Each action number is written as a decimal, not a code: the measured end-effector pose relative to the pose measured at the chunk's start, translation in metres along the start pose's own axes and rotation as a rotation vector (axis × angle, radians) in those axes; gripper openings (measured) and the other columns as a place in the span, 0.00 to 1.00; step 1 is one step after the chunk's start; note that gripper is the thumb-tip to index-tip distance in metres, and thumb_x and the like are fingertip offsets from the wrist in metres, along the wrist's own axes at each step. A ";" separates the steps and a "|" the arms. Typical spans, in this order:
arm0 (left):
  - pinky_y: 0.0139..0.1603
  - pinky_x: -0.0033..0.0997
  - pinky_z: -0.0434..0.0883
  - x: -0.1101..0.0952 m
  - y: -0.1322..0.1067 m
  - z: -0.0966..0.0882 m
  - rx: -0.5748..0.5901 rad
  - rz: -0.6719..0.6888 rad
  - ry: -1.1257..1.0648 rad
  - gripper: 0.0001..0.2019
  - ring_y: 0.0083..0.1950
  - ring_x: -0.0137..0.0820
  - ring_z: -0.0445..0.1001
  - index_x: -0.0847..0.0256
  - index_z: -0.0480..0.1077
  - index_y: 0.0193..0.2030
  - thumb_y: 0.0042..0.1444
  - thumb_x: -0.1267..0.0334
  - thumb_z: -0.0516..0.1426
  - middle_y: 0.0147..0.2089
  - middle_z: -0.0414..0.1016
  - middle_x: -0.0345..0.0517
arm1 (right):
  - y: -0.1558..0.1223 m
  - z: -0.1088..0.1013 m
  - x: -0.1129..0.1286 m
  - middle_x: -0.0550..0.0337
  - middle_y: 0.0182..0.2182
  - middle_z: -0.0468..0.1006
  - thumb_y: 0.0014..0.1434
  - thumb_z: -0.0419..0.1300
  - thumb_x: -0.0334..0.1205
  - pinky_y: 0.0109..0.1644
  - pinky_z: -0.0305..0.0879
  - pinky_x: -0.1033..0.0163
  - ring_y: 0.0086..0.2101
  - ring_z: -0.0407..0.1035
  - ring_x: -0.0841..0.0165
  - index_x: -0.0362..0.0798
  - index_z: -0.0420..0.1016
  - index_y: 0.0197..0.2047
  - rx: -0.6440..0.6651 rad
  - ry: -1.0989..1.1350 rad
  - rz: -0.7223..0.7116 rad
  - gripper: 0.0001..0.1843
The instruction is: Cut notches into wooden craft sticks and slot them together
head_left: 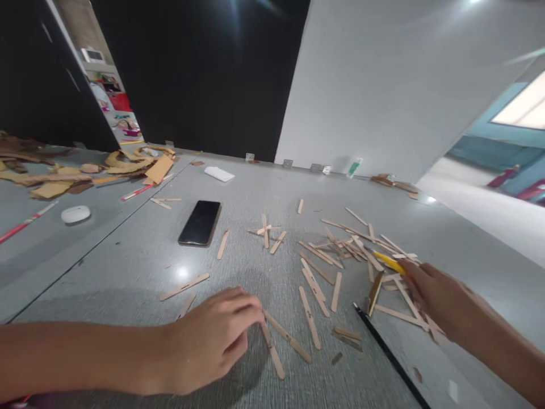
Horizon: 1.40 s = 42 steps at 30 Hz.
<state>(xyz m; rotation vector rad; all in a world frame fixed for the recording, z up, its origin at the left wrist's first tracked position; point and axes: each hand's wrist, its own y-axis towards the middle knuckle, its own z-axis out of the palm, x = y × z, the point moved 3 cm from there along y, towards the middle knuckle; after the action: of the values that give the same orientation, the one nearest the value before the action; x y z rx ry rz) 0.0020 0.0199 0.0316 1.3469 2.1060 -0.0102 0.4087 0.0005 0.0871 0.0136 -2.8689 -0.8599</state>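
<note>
My left hand (217, 341) reaches in low at the centre, its fingers closed at the upper end of a wooden craft stick (272, 352) lying on the grey table. A second craft stick (289, 338) slants away from the same fingertips. On the right, my right hand (434, 295) is closed around a slim yellow tool (388, 261), which points left over a loose heap of craft sticks (340, 247). Its exact kind does not show clearly. More sticks lie under and beside that hand. Near it stands a small brown folded piece (374, 292).
A black phone (200, 222) lies left of a small crossed stick piece (266, 228). A black pen-like rod (392, 355) lies at the front right. Farther left are a white rounded case (75, 214) and torn cardboard (136, 165). Upright panels (204, 79) border the back.
</note>
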 end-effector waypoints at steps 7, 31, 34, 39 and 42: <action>0.66 0.49 0.72 -0.005 0.023 -0.029 -0.125 0.010 0.030 0.22 0.67 0.43 0.71 0.61 0.60 0.70 0.74 0.59 0.57 0.67 0.73 0.57 | -0.014 -0.029 0.099 0.52 0.44 0.88 0.74 0.56 0.50 0.38 0.75 0.51 0.37 0.83 0.54 0.63 0.82 0.53 0.075 0.166 -0.188 0.13; 0.58 0.70 0.74 -0.029 -0.013 0.008 0.243 0.005 0.340 0.38 0.70 0.73 0.68 0.73 0.55 0.77 0.72 0.45 0.54 0.73 0.61 0.86 | -0.055 0.019 0.157 0.65 0.24 0.77 0.70 0.63 0.59 0.23 0.70 0.70 0.21 0.72 0.71 0.54 0.77 0.42 0.723 0.885 0.329 0.17; 0.60 0.81 0.68 -0.028 -0.017 0.018 0.328 0.061 0.290 0.32 0.72 0.75 0.64 0.53 0.58 0.78 0.71 0.49 0.58 0.76 0.59 0.74 | -0.067 0.029 0.152 0.66 0.23 0.76 0.71 0.61 0.62 0.27 0.71 0.69 0.22 0.73 0.71 0.54 0.76 0.46 0.709 0.959 0.415 0.20; 0.70 0.86 0.52 -0.020 -0.012 0.026 0.386 0.048 0.184 0.41 0.80 0.72 0.48 0.46 0.46 0.82 0.69 0.49 0.62 0.83 0.43 0.67 | -0.079 0.042 0.169 0.62 0.24 0.81 0.69 0.61 0.62 0.27 0.75 0.65 0.23 0.76 0.66 0.54 0.78 0.47 0.729 0.966 0.437 0.20; 0.74 0.82 0.47 -0.018 -0.010 0.023 0.433 0.052 0.106 0.46 0.81 0.69 0.40 0.45 0.38 0.83 0.69 0.48 0.62 0.84 0.36 0.64 | -0.074 0.042 0.176 0.60 0.27 0.83 0.66 0.65 0.54 0.31 0.77 0.64 0.27 0.79 0.64 0.55 0.80 0.36 0.574 0.776 0.258 0.13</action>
<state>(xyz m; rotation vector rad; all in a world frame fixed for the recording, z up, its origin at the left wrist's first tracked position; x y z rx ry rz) 0.0109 -0.0075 0.0191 1.6815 2.2386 -0.4026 0.2263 -0.0475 0.0354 0.0308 -2.1986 0.0553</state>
